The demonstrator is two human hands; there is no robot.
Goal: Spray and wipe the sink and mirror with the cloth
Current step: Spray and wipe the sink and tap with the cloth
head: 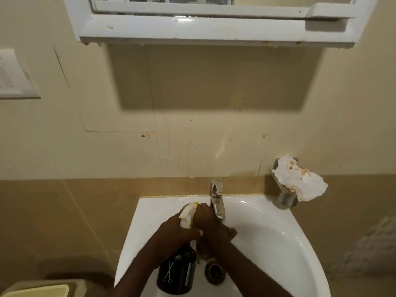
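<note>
A white sink (278, 239) fills the lower middle of the head view, with a metal tap (217, 200) at its back edge and a dark drain (214, 272). My left hand (173, 232) grips the neck of a dark spray bottle (176, 273) with a white and yellow nozzle (188, 213), held over the basin. My right hand (209, 221) is closed on a brownish cloth (232, 231), pressed against the base of the tap. The white-framed mirror (214, 22) hangs above, only its lower edge showing.
A wall-mounted metal holder (286, 198) right of the sink carries a crumpled, stained white tissue (300, 179). A white switch plate (15, 78) is on the left wall. A cream container (42, 290) sits at the lower left.
</note>
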